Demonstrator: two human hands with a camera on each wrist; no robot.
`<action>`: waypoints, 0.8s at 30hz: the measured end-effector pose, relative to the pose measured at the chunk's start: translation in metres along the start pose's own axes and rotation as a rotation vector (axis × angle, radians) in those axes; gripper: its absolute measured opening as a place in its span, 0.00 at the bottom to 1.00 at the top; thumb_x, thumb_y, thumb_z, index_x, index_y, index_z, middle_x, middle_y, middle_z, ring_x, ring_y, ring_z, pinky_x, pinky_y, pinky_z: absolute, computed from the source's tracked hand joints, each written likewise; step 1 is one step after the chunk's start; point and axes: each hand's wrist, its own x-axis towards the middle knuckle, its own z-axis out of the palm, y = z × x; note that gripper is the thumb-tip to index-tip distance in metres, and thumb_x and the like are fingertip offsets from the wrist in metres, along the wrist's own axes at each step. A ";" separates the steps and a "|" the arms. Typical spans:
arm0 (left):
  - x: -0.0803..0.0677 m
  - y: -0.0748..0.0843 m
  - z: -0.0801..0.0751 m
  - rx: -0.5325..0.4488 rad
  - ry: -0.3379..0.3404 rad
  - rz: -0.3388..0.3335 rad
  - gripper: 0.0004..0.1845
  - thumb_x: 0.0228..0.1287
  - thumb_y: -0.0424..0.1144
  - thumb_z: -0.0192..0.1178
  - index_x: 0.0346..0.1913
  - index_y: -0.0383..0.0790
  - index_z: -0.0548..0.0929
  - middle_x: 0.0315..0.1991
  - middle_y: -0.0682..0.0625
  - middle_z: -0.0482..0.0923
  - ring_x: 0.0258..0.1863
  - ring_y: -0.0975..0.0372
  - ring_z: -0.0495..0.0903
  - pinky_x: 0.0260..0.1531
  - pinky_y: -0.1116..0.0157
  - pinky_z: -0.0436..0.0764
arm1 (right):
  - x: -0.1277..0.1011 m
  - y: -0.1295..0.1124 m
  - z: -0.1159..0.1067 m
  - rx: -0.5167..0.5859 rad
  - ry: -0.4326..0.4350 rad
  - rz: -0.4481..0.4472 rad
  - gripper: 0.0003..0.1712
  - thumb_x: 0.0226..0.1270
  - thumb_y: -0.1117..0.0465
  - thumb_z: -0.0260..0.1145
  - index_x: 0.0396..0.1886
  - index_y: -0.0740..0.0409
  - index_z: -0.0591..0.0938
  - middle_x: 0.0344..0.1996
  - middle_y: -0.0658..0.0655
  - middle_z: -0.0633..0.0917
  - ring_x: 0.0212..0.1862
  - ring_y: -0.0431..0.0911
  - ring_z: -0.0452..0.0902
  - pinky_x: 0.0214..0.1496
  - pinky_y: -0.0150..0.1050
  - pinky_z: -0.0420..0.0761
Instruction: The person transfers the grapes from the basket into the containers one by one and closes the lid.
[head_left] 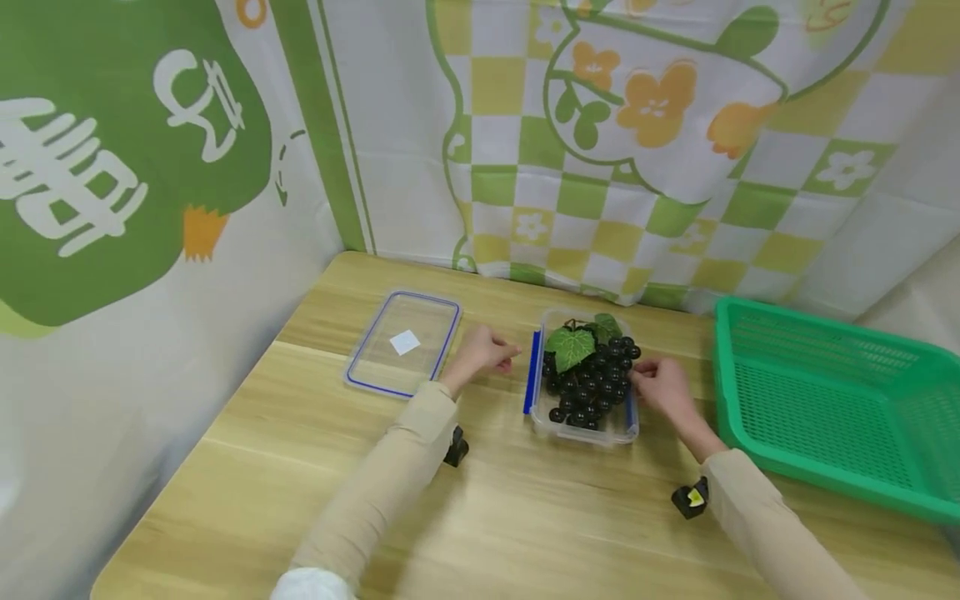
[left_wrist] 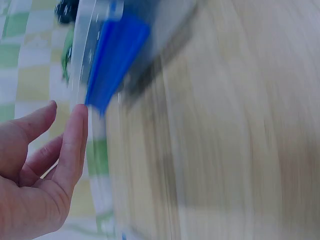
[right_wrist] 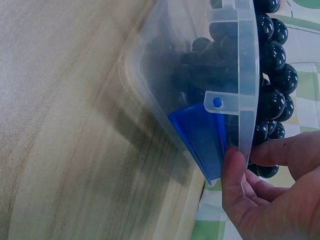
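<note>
A bunch of black grapes (head_left: 588, 383) with green leaves (head_left: 572, 346) lies in a clear plastic container (head_left: 581, 432), some grapes standing above its rim. Along the container's left side a blue clip (head_left: 532, 371) hangs outward; another blue clip (right_wrist: 200, 140) shows on the right side. My right hand (head_left: 663, 385) pinches the container's right rim between thumb and fingers, close against the grapes. To the left of the container, my left hand (head_left: 483, 354) is held with loosely bent fingers and nothing in them. Its fingertips are near the left clip (left_wrist: 117, 60).
A clear lid (head_left: 382, 367) with a blue seal and a white square label lies on the table left of my left hand. The green basket (head_left: 731, 417) stands at the right. Patterned cloth (head_left: 585, 200) hangs behind the wooden table (head_left: 570, 533).
</note>
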 end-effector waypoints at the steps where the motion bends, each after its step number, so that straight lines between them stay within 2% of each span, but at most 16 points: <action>1: 0.000 -0.004 -0.008 0.010 0.021 -0.001 0.14 0.63 0.39 0.62 0.42 0.27 0.84 0.32 0.38 0.86 0.31 0.53 0.87 0.37 0.63 0.87 | 0.000 0.000 0.000 0.000 -0.001 0.001 0.16 0.66 0.67 0.56 0.46 0.79 0.76 0.28 0.66 0.82 0.28 0.50 0.81 0.33 0.44 0.87; 5: 0.001 -0.017 -0.041 0.021 0.105 -0.028 0.14 0.62 0.37 0.63 0.42 0.26 0.84 0.33 0.37 0.85 0.22 0.61 0.84 0.34 0.67 0.87 | 0.000 0.003 -0.002 -0.001 0.004 0.002 0.16 0.66 0.67 0.56 0.46 0.79 0.76 0.28 0.64 0.82 0.28 0.48 0.80 0.32 0.43 0.86; 8: 0.002 -0.029 -0.068 0.083 0.188 -0.047 0.12 0.61 0.35 0.63 0.40 0.26 0.84 0.31 0.38 0.86 0.15 0.68 0.79 0.28 0.71 0.85 | 0.000 0.004 -0.003 0.001 0.006 0.000 0.16 0.66 0.66 0.56 0.46 0.78 0.76 0.28 0.64 0.82 0.27 0.47 0.79 0.31 0.42 0.86; 11: -0.001 -0.044 -0.093 0.193 0.285 -0.062 0.11 0.61 0.35 0.61 0.39 0.28 0.85 0.30 0.39 0.86 0.17 0.65 0.81 0.22 0.75 0.80 | 0.000 0.004 -0.004 0.006 0.010 0.003 0.17 0.66 0.66 0.56 0.46 0.79 0.76 0.28 0.63 0.82 0.26 0.45 0.78 0.31 0.41 0.86; 14: -0.005 -0.058 -0.115 0.296 0.385 -0.075 0.10 0.60 0.33 0.58 0.36 0.28 0.85 0.31 0.38 0.85 0.26 0.56 0.82 0.25 0.70 0.78 | 0.000 0.005 -0.003 0.007 0.015 0.004 0.17 0.65 0.66 0.56 0.46 0.79 0.76 0.28 0.63 0.82 0.25 0.42 0.77 0.31 0.41 0.86; 16: -0.007 -0.068 -0.127 0.375 0.460 -0.090 0.08 0.59 0.31 0.55 0.30 0.30 0.83 0.30 0.38 0.84 0.28 0.53 0.79 0.26 0.65 0.77 | 0.000 0.005 -0.003 0.005 0.015 0.002 0.17 0.65 0.67 0.56 0.46 0.79 0.76 0.28 0.64 0.82 0.24 0.41 0.77 0.31 0.41 0.87; 19: -0.010 -0.080 -0.140 0.431 0.547 -0.135 0.11 0.56 0.27 0.53 0.17 0.35 0.73 0.22 0.43 0.76 0.24 0.55 0.71 0.22 0.63 0.72 | -0.001 0.004 -0.001 -0.002 0.014 -0.006 0.16 0.65 0.67 0.57 0.46 0.79 0.76 0.29 0.66 0.82 0.25 0.42 0.77 0.31 0.40 0.86; 22: -0.012 -0.089 -0.150 0.436 0.558 -0.187 0.17 0.54 0.25 0.51 0.12 0.41 0.62 0.14 0.49 0.65 0.17 0.60 0.64 0.14 0.67 0.63 | -0.002 0.004 0.000 -0.016 0.012 -0.015 0.16 0.65 0.67 0.57 0.45 0.78 0.76 0.29 0.67 0.83 0.25 0.43 0.78 0.29 0.39 0.85; 24: -0.012 -0.093 -0.154 0.436 0.544 -0.211 0.20 0.55 0.25 0.52 0.11 0.42 0.61 0.11 0.53 0.61 0.14 0.62 0.60 0.12 0.69 0.60 | -0.002 0.003 0.001 -0.018 0.011 -0.021 0.16 0.66 0.67 0.57 0.45 0.78 0.77 0.29 0.67 0.83 0.25 0.44 0.79 0.28 0.39 0.85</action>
